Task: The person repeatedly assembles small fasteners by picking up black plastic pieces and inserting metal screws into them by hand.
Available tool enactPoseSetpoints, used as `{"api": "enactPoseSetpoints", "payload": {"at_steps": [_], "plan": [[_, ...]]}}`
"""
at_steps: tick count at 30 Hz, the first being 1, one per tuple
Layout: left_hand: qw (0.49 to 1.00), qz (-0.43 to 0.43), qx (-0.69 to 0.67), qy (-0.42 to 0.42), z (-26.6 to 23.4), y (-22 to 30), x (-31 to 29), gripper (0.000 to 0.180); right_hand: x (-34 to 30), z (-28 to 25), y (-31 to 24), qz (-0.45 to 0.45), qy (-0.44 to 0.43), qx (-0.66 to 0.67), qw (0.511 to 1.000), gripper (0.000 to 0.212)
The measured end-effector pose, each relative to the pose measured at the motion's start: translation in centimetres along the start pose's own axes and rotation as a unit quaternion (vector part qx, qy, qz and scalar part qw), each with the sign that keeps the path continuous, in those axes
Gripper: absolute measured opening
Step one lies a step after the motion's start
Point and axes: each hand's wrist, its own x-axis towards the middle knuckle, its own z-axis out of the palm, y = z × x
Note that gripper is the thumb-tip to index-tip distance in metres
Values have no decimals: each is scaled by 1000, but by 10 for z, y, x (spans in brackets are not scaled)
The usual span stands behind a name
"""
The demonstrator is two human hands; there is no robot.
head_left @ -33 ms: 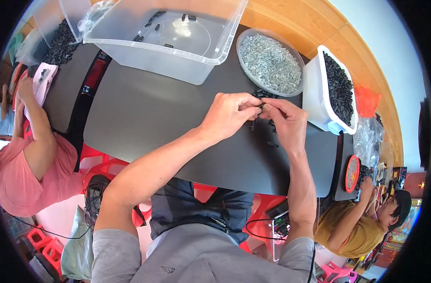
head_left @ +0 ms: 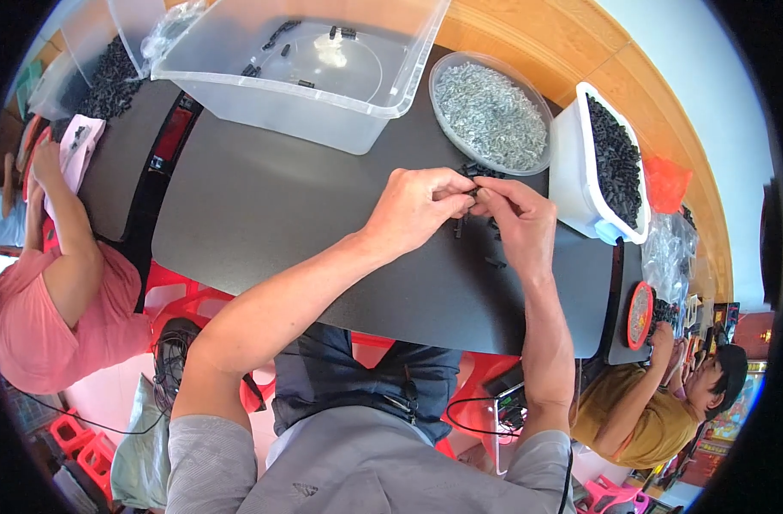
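Over the desk (head_left: pixel 263 206), near the bowl (head_left: pixel 448 133), the left hand (head_left: pixel 408 210) and right hand (head_left: pixel 528 224) together pinch a black piece (head_left: pixel 474 194), mostly hidden. If either pinch slips on so slight a hold, the piece could drop among the loose bits (head_left: pixel 495 263) below.
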Motion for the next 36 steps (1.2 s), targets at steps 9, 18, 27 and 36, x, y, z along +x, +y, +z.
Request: {"api": "enactPoseSetpoints", "payload": {"at_steps": [9, 18, 27, 36], "plan": [[997, 74, -1, 13, 0, 10, -4, 30, 3, -9, -5, 104, -46, 165, 980, 18], [988, 149, 4, -33, 1, 4, -3, 35, 9, -17, 13, 169, -138, 386, 896, 22], [995, 93, 13, -23, -2, 4, -4, 36, 7, -17, 16, 186, -147, 371, 898, 18], [992, 116, 20, -34, -1, 3, -3, 39, 6, -15, 9, 189, -138, 310, 921, 18]]}}
